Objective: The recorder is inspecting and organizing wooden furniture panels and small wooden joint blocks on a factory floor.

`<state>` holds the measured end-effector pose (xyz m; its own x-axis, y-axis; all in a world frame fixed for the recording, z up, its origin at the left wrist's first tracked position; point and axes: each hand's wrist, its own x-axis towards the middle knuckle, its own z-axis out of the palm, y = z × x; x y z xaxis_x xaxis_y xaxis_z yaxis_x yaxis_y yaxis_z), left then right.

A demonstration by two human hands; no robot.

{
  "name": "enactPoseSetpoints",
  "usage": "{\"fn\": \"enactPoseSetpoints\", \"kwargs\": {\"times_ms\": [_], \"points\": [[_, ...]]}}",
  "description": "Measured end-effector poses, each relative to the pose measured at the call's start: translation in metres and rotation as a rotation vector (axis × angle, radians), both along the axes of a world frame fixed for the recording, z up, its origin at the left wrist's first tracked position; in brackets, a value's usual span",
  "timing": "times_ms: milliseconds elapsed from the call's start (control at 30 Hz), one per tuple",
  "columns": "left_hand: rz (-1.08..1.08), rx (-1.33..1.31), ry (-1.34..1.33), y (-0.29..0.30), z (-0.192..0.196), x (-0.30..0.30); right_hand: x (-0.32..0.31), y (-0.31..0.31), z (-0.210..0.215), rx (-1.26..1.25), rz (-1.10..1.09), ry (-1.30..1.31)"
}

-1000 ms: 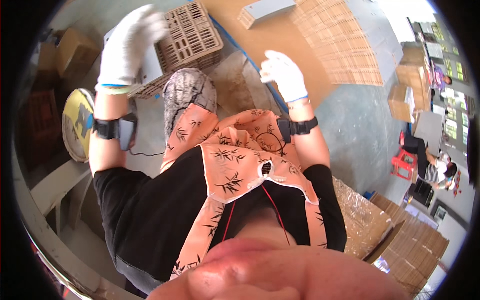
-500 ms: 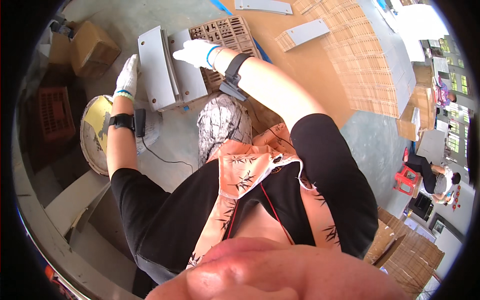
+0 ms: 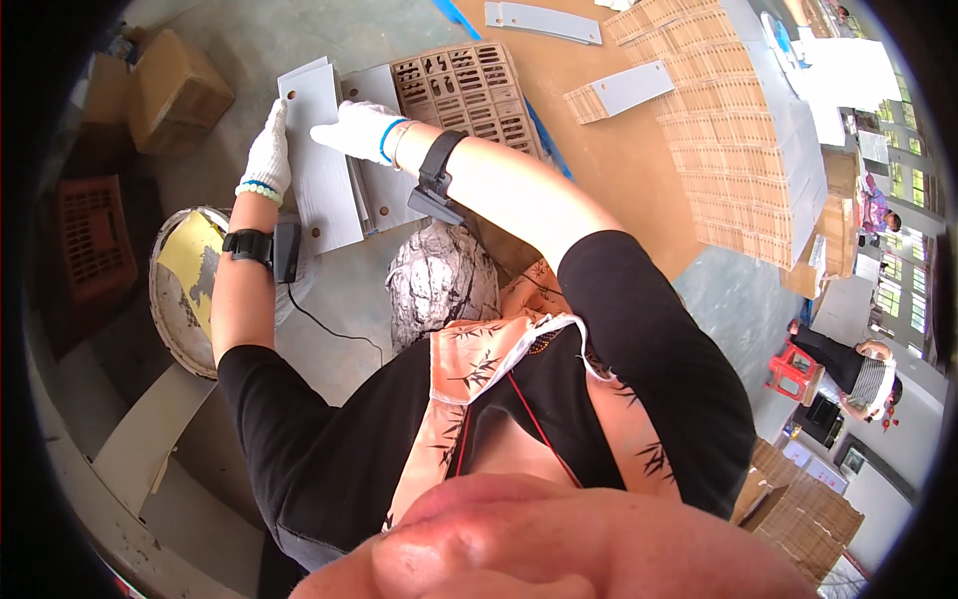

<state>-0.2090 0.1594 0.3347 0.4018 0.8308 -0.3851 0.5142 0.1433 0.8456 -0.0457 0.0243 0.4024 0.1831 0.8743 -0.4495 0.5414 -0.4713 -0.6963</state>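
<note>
White knit gloves, 2 in number, cover the fingers [image 3: 278, 115]; the left glove [image 3: 263, 165] and right glove [image 3: 367, 130] end in blue-banded cuffs. Behind the fingers, 2 black wrist straps [image 3: 439, 160] carry dark boxes [image 3: 286, 252], the left with a thin black cable [image 3: 324, 324]. Farther from the fingers: black short-sleeved shirt [image 3: 669, 369], peach leaf-print bib apron [image 3: 454, 359], red neck cord [image 3: 531, 419], gray-marbled trouser leg [image 3: 439, 285].

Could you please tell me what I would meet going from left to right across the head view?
Reddish crate, cardboard box, left gloved hand, grey panels at its fingertips, beige latticed crate, red stool.
</note>
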Motion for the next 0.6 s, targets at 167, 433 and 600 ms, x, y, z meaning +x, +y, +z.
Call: {"fn": "enactPoseSetpoints", "kwargs": {"times_ms": [167, 433, 600], "points": [[0.190, -0.252, -0.163, -0.038, 0.034, -0.014, -0.002, -0.016, 0.026, -0.231, -0.040, 0.271], [0.330, -0.490, -0.259, -0.084, 0.042, -0.026, -0.022, -0.025, 0.012, -0.309, 0.087, 0.388], [0.310, -0.473, -0.292, -0.075, 0.029, -0.036, -0.010, -0.026, -0.017, -0.203, 0.262, 0.300]]}}
